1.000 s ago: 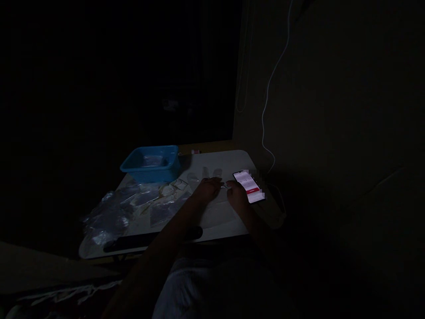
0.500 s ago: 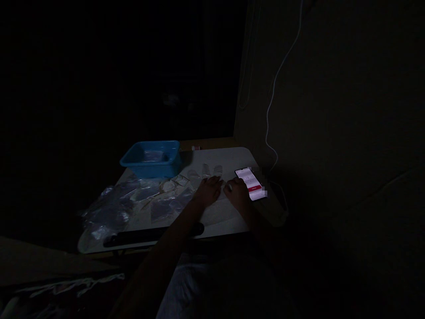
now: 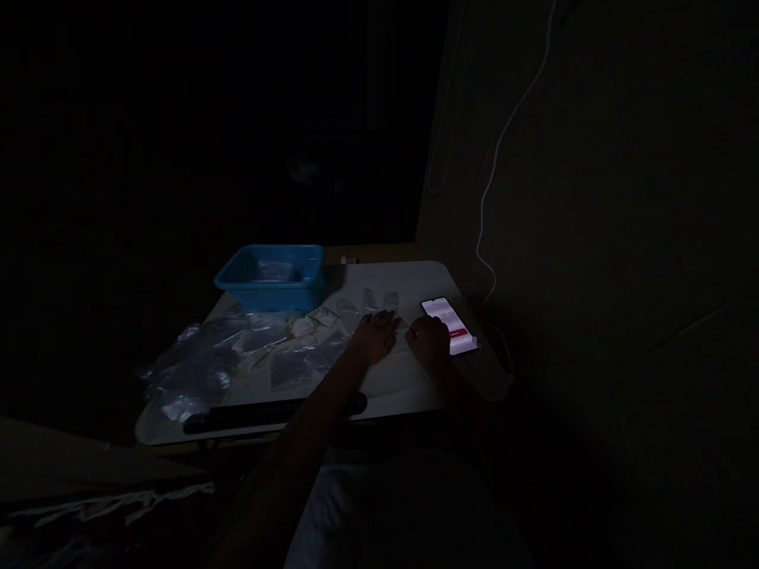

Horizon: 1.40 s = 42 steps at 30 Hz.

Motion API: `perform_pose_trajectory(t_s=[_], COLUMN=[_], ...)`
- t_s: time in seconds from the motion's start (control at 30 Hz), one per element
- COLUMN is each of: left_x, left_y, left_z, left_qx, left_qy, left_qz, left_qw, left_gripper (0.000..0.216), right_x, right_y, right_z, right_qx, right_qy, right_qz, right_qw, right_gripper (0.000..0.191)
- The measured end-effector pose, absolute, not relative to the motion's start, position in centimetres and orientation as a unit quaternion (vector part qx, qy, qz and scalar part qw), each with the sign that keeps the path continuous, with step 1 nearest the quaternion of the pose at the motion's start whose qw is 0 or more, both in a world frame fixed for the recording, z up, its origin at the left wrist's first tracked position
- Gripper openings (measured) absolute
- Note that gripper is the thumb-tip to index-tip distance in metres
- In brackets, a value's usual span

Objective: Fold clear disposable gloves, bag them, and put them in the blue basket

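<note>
The scene is very dark. My left hand [image 3: 373, 337] lies on the white table [image 3: 397, 387] with its fingers stretched forward, flat on the surface beside small clear plastic bags. My right hand [image 3: 428, 344] rests just right of it with curled fingers, next to a lit phone [image 3: 451, 325] that lies on the table's right side. Whether the right hand holds anything is too dim to make out.
A blue plastic tub [image 3: 271, 276] stands at the table's far left. Several clear plastic bags [image 3: 237, 356] lie spread over the left half. A dark bar [image 3: 266, 412] runs along the near edge. A white cable [image 3: 492, 182] hangs down the wall on the right.
The view has drifted slightly; both hands stay nearly where they were, the right hand now closer to the phone's near edge.
</note>
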State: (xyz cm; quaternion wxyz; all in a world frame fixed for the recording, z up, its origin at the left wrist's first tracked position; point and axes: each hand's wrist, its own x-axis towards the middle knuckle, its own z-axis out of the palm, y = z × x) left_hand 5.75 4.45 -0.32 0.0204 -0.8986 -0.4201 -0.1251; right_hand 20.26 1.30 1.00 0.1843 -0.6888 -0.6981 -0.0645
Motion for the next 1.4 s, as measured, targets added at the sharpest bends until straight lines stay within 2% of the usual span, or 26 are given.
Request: perform_pose_trajectory(t_s=[0.27, 0.43, 0.67, 1.0, 1.13, 1.27, 1.4], left_x=[5.8, 5.8, 5.8, 5.7, 5.7, 5.7, 5.4], left_y=[4.3, 4.3, 4.0, 4.2, 4.1, 4.0, 4.3], left_z=[-0.1, -0.1, 0.3, -0.1, 0.2, 0.3, 0.2], left_qx=[-0.898, -0.900, -0.897, -0.899, -0.895, -0.894, -0.884], left_qy=[-0.424, -0.419, -0.429, -0.423, -0.432, -0.424, -0.384], left_qz=[-0.115, -0.117, -0.108, -0.109, -0.110, -0.146, -0.254], left_qw=[0.026, 0.028, 0.021, 0.035, 0.015, -0.015, -0.076], left_gripper=[0.042, 0.042, 0.043, 0.043, 0.047, 0.048, 0.045], right_x=[20.3, 20.1, 20.2, 20.6, 20.3, 20.3, 20.3], right_y=[1.1, 1.0, 0.9, 1.6, 1.4, 1.2, 1.4], right_z=[1.1, 1.1, 1.2, 0.2, 0.2, 0.5, 0.5], right_qx=[-0.684, -0.614, -0.673, -0.562, -0.547, -0.570, -0.569], right_qy=[-0.689, -0.761, -0.702, -0.774, -0.792, -0.783, -0.784], right_qz=[-0.057, -0.049, -0.048, -0.006, 0.007, -0.004, -0.005], right_qw=[0.234, 0.204, 0.226, 0.292, 0.270, 0.248, 0.247], right_gripper=[0.023, 0.026, 0.024, 0.025, 0.022, 0.021, 0.021])
